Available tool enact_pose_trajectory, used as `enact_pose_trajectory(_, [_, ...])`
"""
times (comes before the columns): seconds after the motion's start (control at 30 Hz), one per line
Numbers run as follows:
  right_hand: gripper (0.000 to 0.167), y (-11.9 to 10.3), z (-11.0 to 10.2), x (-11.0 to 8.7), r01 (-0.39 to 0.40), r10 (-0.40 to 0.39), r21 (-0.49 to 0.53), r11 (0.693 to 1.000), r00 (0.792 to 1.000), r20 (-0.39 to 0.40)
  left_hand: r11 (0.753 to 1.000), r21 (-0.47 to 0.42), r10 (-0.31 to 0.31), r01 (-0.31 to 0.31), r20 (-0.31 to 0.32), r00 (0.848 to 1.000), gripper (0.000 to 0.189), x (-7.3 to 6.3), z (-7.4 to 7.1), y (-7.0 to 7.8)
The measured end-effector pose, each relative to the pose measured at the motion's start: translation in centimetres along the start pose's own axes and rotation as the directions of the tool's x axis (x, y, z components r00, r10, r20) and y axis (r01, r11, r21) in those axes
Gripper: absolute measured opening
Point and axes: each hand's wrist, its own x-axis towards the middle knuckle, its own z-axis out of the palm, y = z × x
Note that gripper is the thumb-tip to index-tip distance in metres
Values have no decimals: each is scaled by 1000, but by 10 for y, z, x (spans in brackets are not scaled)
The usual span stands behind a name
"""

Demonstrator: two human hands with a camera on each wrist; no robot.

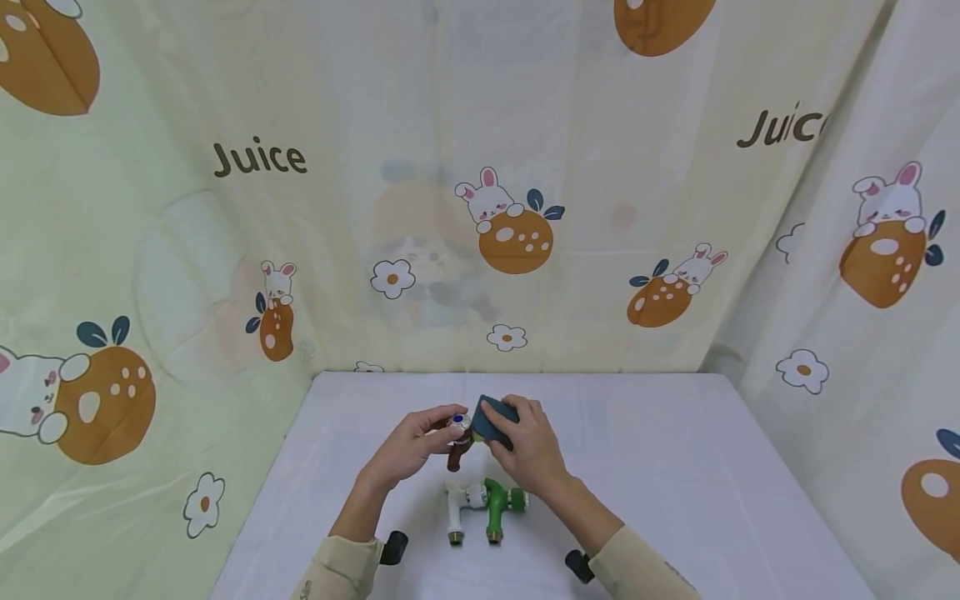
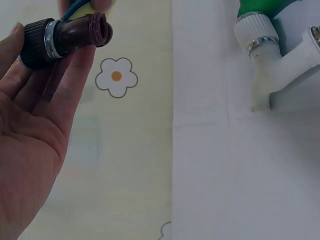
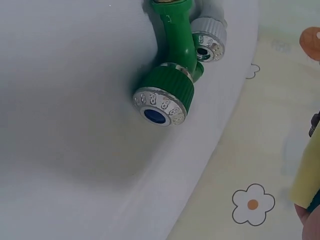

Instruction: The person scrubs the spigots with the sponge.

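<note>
My left hand grips a dark brown plastic tap by its ribbed knob, between thumb and fingers. In the left wrist view the open threaded end of this tap points away from the palm. My right hand holds a sponge with a dark blue-green scouring side and a yellow side. The yellow side faces the brown tap, close beside it; whether they touch, I cannot tell. Both hands are raised above the table.
Nearer to me, a white tap and a green tap lie side by side on the white table. A printed curtain hangs behind and at both sides.
</note>
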Motion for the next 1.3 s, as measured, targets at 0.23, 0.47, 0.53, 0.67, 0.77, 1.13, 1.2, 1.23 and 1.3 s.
enact_pose_trajectory(0.23, [56, 2, -2, 3, -121, 120, 79, 990, 993, 17, 1000, 17, -1, 1, 16, 1000, 42, -1, 1, 3])
enact_pose_trajectory(0.47, [54, 3, -4, 4, -201, 196, 124, 972, 979, 52, 999, 40, -2, 2, 23, 1000, 43, -2, 1, 2])
enact_pose_trajectory(0.53, [54, 4, -4, 5, -241, 231, 153, 958, 970, 80, 999, 33, 1, -2, 27, 1000, 44, -2, 1, 3])
enact_pose_trajectory(0.67, [55, 7, -5, 6, -347, 317, 259, 901, 937, 150, 1000, -2, 6, -6, 26, 1000, 43, -3, 0, 3])
enact_pose_trajectory(0.77, [56, 9, -7, 7, -415, 368, 323, 851, 908, 197, 999, -32, 11, -10, 18, 1000, 42, -3, 0, 3])
enact_pose_trajectory(1.13, [58, 13, -6, 6, -528, 454, 436, 729, 850, 269, 992, -123, 21, -22, -4, 1000, 41, -2, 0, 3])
enact_pose_trajectory(1.2, [59, 13, -6, 6, -537, 460, 453, 712, 844, 276, 990, -138, 32, -33, -9, 999, 39, -1, -1, 3])
enact_pose_trajectory(1.23, [59, 13, -6, 6, -538, 461, 465, 703, 842, 278, 988, -146, 44, -46, -13, 999, 38, -1, -1, 3])
enact_pose_trajectory(1.3, [58, 14, -6, 5, -542, 466, 486, 686, 840, 279, 984, -167, 65, -68, -24, 998, 36, -1, -2, 3])
